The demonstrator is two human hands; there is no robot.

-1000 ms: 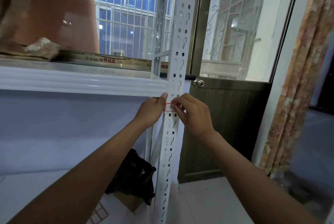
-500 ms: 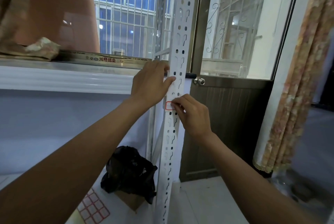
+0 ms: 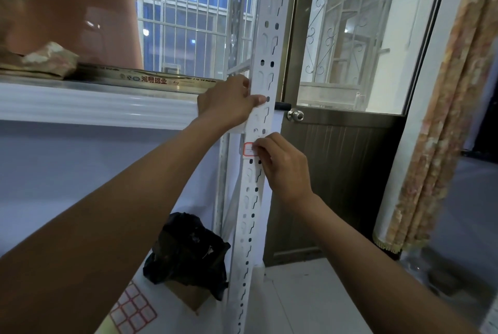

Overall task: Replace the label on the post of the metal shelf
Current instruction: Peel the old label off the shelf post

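Two hands — left hand [image 3: 229,104] around post [image 3: 266,45], right hand [image 3: 283,164] on label [image 3: 249,149]

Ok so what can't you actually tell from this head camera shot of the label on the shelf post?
- Label text: too small to read; the right hand fingertips cover its right edge.
- Whether it is being pressed on or peeled off: not visible.
- Left hand fingers: hidden behind the post.
- Sheet of labels: cut off by the left forearm and the bottom edge.

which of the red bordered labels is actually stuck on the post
The single label on the white post, under the right hand's fingertips. The others still sit in a grid on the label sheet at lower left.
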